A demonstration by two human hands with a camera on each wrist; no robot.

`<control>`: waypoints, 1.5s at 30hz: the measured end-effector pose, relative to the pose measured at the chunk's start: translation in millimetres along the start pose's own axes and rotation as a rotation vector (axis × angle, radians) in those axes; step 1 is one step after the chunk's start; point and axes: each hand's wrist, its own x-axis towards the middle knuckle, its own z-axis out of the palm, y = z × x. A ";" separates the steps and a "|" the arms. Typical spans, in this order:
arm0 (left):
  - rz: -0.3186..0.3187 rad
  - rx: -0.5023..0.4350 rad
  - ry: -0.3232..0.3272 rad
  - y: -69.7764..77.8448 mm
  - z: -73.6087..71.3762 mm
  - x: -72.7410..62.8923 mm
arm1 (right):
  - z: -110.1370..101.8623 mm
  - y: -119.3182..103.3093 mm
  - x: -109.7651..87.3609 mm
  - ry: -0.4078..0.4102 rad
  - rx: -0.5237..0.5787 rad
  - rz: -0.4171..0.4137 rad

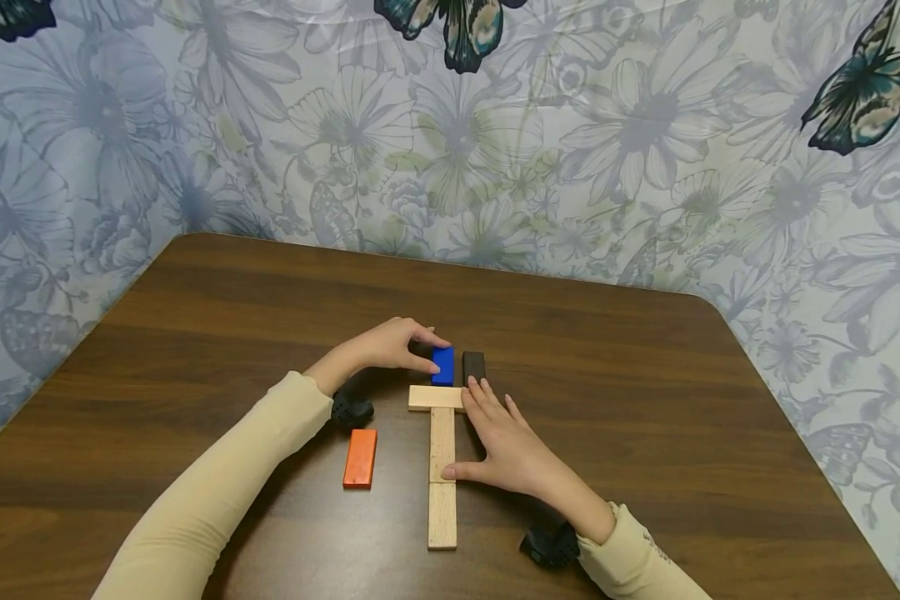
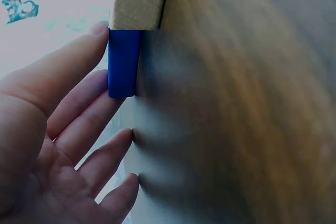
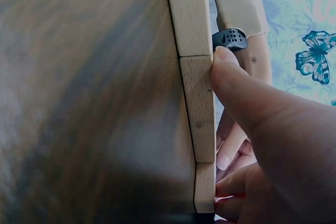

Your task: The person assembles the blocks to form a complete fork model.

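My left hand (image 1: 390, 343) holds a blue block (image 1: 442, 367) between thumb and forefinger, the other fingers spread beside it in the left wrist view. The blue block lies against the far side of a plain wooden block (image 1: 429, 398) set crosswise. Two more plain blocks, a nearer one (image 1: 442, 521) and a farther one (image 1: 442, 446), run end to end from it towards me, making a T. The right hand (image 1: 506, 446) is spread over the T's right side. Its thumb rests at the join of the two stem blocks, and its fingertips reach the crosspiece's right end.
A black block (image 1: 474, 367) lies to the right of the blue one, a narrow gap between them. An orange block (image 1: 360, 458) lies left of the stem on the brown wooden table (image 1: 607, 375). Behind the table hangs a flowered cloth (image 1: 495, 167) with butterflies.
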 end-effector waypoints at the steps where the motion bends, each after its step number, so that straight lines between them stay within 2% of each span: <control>1: 0.000 0.006 0.003 0.3 0.2 -0.3 | 0.0 -0.2 -0.1 0.000 0.001 0.000; 34: -0.012 0.049 -0.001 6.0 5.7 -4.5 | -0.6 -0.8 -3.4 -0.001 0.007 -0.005; 40: 0.019 0.013 0.009 10.0 -5.1 -15.9 | -0.4 -1.0 -3.7 -0.008 0.011 -0.001; 45: 0.013 0.030 0.038 20.3 -18.9 -38.9 | -1.0 -2.2 -3.6 -0.007 0.015 0.004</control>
